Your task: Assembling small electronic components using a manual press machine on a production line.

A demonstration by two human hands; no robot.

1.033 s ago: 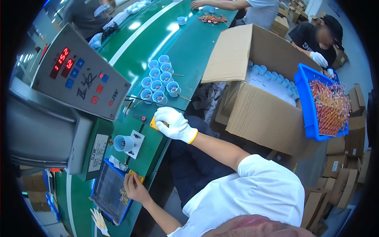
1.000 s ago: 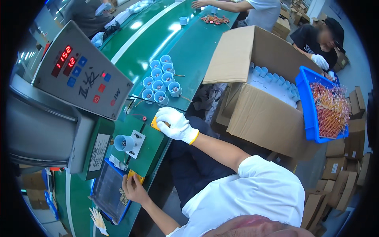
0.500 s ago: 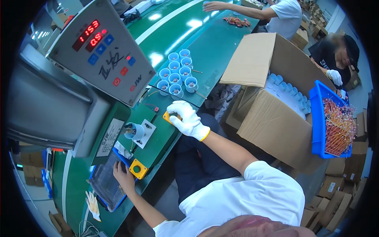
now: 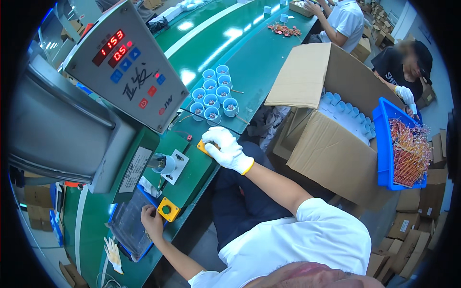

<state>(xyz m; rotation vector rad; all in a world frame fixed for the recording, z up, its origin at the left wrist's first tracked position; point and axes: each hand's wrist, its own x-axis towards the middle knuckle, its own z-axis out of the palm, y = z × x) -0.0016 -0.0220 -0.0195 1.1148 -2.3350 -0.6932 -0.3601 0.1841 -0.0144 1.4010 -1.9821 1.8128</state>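
Red digits, black handwriting and a printed logo are borne by the grey control panel, upper left of the frame, above a white label too small to read. Left of centre, a blue cup is set at a white plate. One yellow box is partly covered by the curved, gloved right hand, a second box is neighboured by the bent, bare left hand; whether either is clamped cannot be told.
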